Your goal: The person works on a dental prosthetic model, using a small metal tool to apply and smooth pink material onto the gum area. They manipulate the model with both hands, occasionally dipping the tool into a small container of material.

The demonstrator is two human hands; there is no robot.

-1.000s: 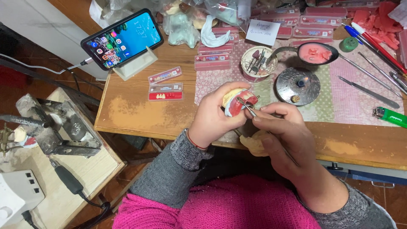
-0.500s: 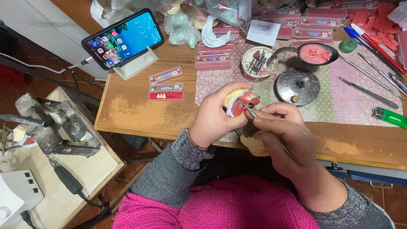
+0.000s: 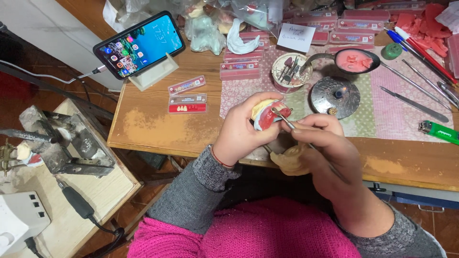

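Two hands work here, the left hand (image 3: pixel 239 131) and the right hand (image 3: pixel 330 153), with one dental model (image 3: pixel 267 113) and one thin metal instrument (image 3: pixel 287 122) between them. On the wooden surface (image 3: pixel 158 131) lie one phone (image 3: pixel 138 45) on one stand (image 3: pixel 153 76), two small tooth cards (image 3: pixel 187 95), one green lighter (image 3: pixel 437 131), one round metal lid (image 3: pixel 334 98) and one cup of burs (image 3: pixel 290 71). At least two pens (image 3: pixel 411 45) lie at the far right; the stacked red boxes behind are too crowded to count.

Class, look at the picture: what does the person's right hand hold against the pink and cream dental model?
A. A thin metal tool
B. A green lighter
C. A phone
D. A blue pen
A: the right hand grips a thin metal tool whose tip rests on the dental model held in the left hand; the lighter lies on the table.
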